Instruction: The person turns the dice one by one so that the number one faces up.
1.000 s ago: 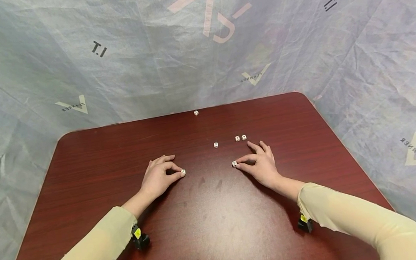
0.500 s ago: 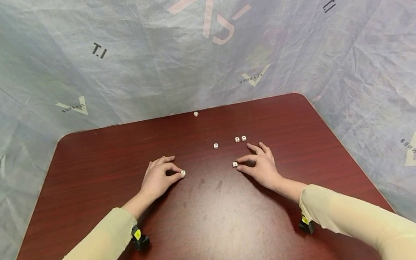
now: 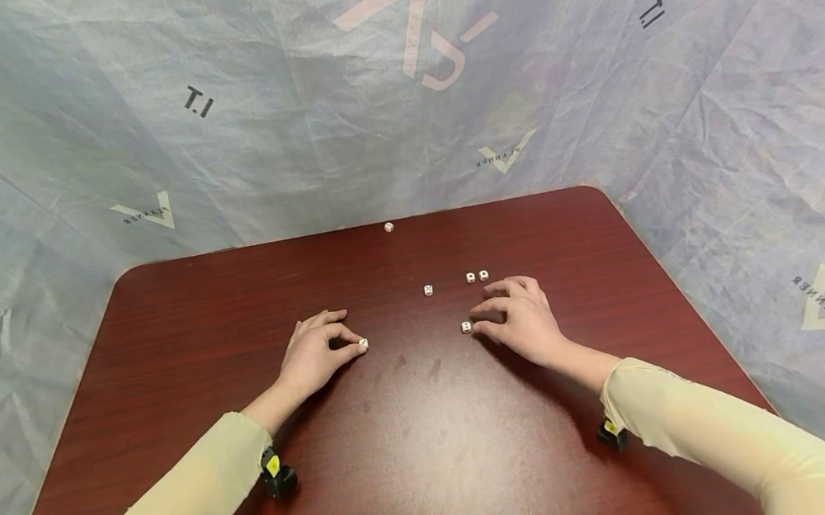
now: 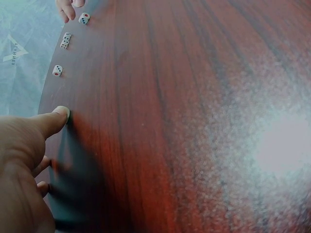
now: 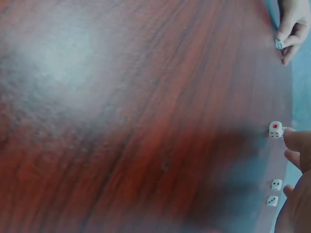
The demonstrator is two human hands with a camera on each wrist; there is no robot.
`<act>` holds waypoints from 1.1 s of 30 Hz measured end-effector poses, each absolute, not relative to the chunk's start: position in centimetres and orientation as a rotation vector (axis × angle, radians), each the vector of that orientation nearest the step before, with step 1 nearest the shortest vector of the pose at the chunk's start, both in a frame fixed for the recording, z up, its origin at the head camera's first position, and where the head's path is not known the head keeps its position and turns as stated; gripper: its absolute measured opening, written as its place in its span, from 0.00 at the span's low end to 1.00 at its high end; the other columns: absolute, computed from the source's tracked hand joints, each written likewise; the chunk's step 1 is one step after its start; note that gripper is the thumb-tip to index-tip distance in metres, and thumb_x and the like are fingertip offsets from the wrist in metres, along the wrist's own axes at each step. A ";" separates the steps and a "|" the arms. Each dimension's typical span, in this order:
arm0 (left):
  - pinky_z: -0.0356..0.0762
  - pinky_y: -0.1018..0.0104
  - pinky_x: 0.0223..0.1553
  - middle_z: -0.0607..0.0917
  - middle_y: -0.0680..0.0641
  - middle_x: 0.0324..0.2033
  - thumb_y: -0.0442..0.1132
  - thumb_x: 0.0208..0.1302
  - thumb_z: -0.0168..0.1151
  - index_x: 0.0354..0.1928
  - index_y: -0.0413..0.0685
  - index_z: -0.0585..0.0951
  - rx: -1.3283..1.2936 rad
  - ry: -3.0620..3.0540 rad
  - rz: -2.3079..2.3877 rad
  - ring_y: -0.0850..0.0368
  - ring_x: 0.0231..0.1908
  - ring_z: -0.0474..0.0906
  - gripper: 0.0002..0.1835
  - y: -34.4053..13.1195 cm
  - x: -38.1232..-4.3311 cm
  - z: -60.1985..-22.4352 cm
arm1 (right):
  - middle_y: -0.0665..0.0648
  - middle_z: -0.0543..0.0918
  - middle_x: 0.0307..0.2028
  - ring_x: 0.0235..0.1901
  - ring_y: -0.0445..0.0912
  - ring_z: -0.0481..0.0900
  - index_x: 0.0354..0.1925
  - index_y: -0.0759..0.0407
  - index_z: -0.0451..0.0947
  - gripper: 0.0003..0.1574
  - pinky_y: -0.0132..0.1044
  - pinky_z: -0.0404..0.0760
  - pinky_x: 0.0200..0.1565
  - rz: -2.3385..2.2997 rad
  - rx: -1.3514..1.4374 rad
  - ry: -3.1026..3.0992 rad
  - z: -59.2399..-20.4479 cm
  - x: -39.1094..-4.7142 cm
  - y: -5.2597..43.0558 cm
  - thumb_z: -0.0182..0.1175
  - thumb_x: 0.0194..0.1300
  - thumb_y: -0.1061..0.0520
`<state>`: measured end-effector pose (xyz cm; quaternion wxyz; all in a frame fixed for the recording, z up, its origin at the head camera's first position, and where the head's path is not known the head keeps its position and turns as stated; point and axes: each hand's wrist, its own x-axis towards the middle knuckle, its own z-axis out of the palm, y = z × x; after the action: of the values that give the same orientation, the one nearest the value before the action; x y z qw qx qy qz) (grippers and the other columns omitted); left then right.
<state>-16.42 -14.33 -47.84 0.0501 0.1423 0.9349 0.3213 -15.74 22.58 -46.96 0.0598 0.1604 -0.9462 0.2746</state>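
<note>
A white die (image 3: 364, 343) is pinched between the thumb and index finger of my left hand (image 3: 313, 354); the right wrist view shows its spotted face. My right hand (image 3: 521, 321) has its thumb and index finger apart, just right of another white die (image 3: 466, 328) standing on the table. In the right wrist view my right thumb (image 5: 294, 138) overlaps the edge of that die (image 5: 275, 129), which has a red spot. Beyond the right fingertips two dice (image 3: 470, 278) sit side by side. One more die (image 3: 428, 290) stands between the hands, a little farther back.
The dark red wooden table (image 3: 418, 472) has a glossy top. Near its far edge lies a single die (image 3: 389, 226). Grey printed cloth (image 3: 280, 121) hangs behind and along both sides of the table.
My right thumb and index finger have let go of their die and moved slightly right, its other fingers drawing in. The left hand holds its die in the same place.
</note>
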 end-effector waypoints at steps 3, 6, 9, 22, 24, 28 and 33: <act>0.39 0.35 0.75 0.75 0.45 0.69 0.51 0.63 0.74 0.38 0.63 0.91 0.430 2.845 0.981 0.40 0.74 0.59 0.05 -14.4 -16.4 -47.9 | 0.59 0.81 0.59 0.63 0.59 0.63 0.42 0.44 0.92 0.14 0.64 0.59 0.63 0.791 0.517 -2.887 -46.7 -15.8 22.4 0.78 0.57 0.45; 0.39 0.36 0.75 0.75 0.45 0.69 0.51 0.63 0.74 0.38 0.63 0.91 0.431 2.840 0.987 0.40 0.74 0.59 0.05 -14.4 -16.4 -47.9 | 0.59 0.81 0.58 0.63 0.59 0.63 0.41 0.43 0.92 0.12 0.64 0.59 0.63 0.759 0.547 -2.902 -46.7 -15.8 22.1 0.77 0.58 0.45; 0.38 0.35 0.75 0.75 0.45 0.69 0.51 0.64 0.74 0.38 0.63 0.91 0.437 2.836 0.993 0.40 0.74 0.59 0.05 -14.4 -16.4 -47.9 | 0.58 0.81 0.58 0.63 0.59 0.63 0.40 0.43 0.92 0.10 0.64 0.60 0.62 0.737 0.567 -2.908 -46.7 -15.8 21.9 0.77 0.58 0.46; 0.39 0.34 0.75 0.75 0.44 0.69 0.50 0.63 0.74 0.37 0.62 0.91 0.457 2.853 0.991 0.39 0.74 0.59 0.04 -14.5 -16.4 -48.0 | 0.57 0.81 0.59 0.65 0.59 0.61 0.37 0.43 0.92 0.07 0.63 0.58 0.65 0.725 0.579 -2.914 -46.7 -16.2 21.5 0.77 0.58 0.46; 0.40 0.33 0.74 0.76 0.43 0.68 0.49 0.63 0.75 0.37 0.62 0.91 0.463 2.859 0.995 0.38 0.74 0.60 0.04 -14.5 -16.4 -48.0 | 0.57 0.80 0.59 0.65 0.59 0.61 0.36 0.43 0.92 0.07 0.64 0.57 0.65 0.728 0.580 -2.915 -46.7 -16.3 21.5 0.77 0.58 0.47; 0.40 0.33 0.74 0.76 0.43 0.68 0.49 0.62 0.75 0.37 0.62 0.91 0.464 2.861 0.999 0.38 0.74 0.60 0.04 -14.5 -16.5 -48.1 | 0.57 0.81 0.59 0.65 0.59 0.61 0.36 0.42 0.92 0.06 0.63 0.56 0.66 0.724 0.577 -2.924 -46.7 -16.3 21.4 0.76 0.58 0.47; 0.40 0.33 0.74 0.76 0.43 0.68 0.49 0.62 0.75 0.37 0.62 0.91 0.461 2.854 1.007 0.38 0.74 0.59 0.04 -14.5 -16.4 -47.9 | 0.56 0.81 0.59 0.66 0.59 0.61 0.35 0.41 0.91 0.05 0.63 0.56 0.67 0.687 0.580 -2.928 -46.8 -16.4 21.4 0.76 0.59 0.46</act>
<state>-16.38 -14.45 -47.87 0.0401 0.1506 0.9315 0.3288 -16.41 21.44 -46.85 0.0391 0.1893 -0.9552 0.2241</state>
